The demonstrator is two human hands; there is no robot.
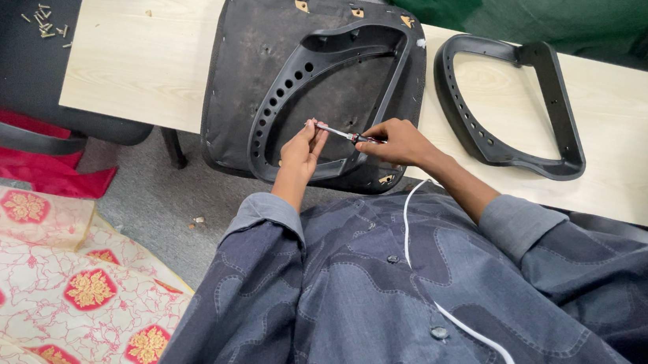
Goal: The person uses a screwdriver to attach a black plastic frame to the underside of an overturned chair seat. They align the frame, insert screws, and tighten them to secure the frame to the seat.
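1. The slim metal-shafted screwdriver with a dark handle (339, 133) lies across both hands, its tip at the left fingers.
2. The right hand (395, 142) is closed round the handle; the left hand (301, 151) pinches the shaft tip.
3. Under them sits the black plastic perforated armrest (315, 88) on the upturned black seat pan (248, 47).
4. I'd hold the tip square and press firmly.
5. Beyond the right hand, a second black armrest (507, 109) rests on the pale wooden board (138, 57).
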